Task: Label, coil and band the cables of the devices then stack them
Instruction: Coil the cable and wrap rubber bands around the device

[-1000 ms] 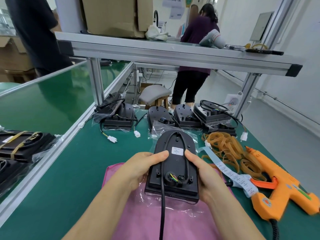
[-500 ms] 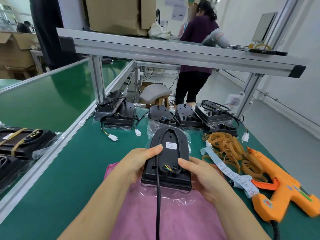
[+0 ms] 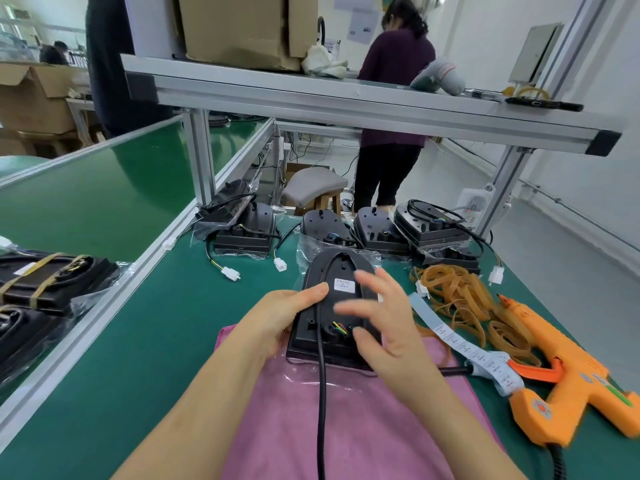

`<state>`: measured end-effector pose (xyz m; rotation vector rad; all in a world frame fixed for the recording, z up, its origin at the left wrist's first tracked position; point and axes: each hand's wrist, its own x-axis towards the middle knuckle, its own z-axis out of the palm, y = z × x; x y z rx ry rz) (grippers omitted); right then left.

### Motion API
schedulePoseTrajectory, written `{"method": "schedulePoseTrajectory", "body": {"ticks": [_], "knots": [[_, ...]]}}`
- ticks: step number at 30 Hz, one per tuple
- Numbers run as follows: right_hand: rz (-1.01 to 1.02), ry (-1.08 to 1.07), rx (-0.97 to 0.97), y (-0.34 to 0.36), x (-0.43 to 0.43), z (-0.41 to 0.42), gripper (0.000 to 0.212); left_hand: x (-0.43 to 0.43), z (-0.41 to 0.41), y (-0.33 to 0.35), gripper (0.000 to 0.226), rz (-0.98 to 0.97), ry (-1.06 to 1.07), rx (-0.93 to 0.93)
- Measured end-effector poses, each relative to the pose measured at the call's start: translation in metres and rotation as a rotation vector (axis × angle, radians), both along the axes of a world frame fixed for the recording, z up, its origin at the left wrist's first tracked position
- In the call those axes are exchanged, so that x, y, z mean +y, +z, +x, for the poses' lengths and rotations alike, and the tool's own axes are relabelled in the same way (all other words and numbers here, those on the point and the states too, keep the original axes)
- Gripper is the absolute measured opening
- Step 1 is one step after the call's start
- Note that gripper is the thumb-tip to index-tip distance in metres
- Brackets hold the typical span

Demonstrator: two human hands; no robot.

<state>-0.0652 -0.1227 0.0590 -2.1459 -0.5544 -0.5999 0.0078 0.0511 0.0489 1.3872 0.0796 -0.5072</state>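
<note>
The device (image 3: pixel 332 306) in the left grip was matt black plastic in a clear glossy bag. Under it lay soft pink cloth (image 3: pixel 346 427) on the smooth green desk (image 3: pixel 138 341).

No print is legible: the white sticker (image 3: pixel 344 285) on the device (image 3: pixel 337 306) and the label strip (image 3: pixel 464 348) carry print too small to read.

A black plastic device (image 3: pixel 337 306) rests on a pink cloth (image 3: pixel 346 427) atop the green table (image 3: pixel 138 341). A heap of tan rubber bands (image 3: pixel 460 303) lies at three o'clock, an orange glue gun (image 3: pixel 568 386) at four o'clock, and more black devices (image 3: pixel 374 230) at twelve o'clock.
</note>
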Motion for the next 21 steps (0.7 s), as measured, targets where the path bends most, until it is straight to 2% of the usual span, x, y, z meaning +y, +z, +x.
{"method": "schedulePoseTrajectory", "body": {"ticks": [3,5,8,10,12,14,16,19,21], "knots": [[-0.33,0.07,-0.164,-0.003,0.002,-0.002,0.048,0.001,0.001,-0.003,0.04,-0.012,0.027,0.028],[-0.5,0.077,-0.232,-0.007,0.006,-0.005,0.043,0.003,0.002,-0.005,0.035,-0.044,0.042,0.056],[-0.532,0.036,-0.316,-0.013,0.008,-0.009,0.02,0.005,0.004,-0.006,0.041,-0.045,0.046,0.06],[-0.468,0.039,-0.321,-0.014,0.007,-0.01,0.02,0.005,0.005,-0.005,0.042,-0.045,0.052,0.052],[-0.372,0.051,-0.293,-0.017,0.005,-0.013,0.023,0.005,0.005,-0.004,0.039,-0.055,0.056,0.051],[-0.185,0.077,-0.203,-0.02,0.003,-0.018,0.022,0.004,0.006,-0.004,0.035,-0.07,0.071,0.051],[0.116,0.091,-0.063,-0.022,0.004,-0.024,0.019,0.004,0.007,-0.004,0.035,-0.077,0.091,0.052],[0.677,0.035,0.184,-0.021,0.009,-0.029,0.013,0.004,0.009,-0.003,0.046,-0.087,0.098,0.056],[0.849,-0.057,0.301,-0.02,0.009,-0.028,0.016,0.003,0.009,-0.002,0.045,-0.09,0.093,0.048]]}}
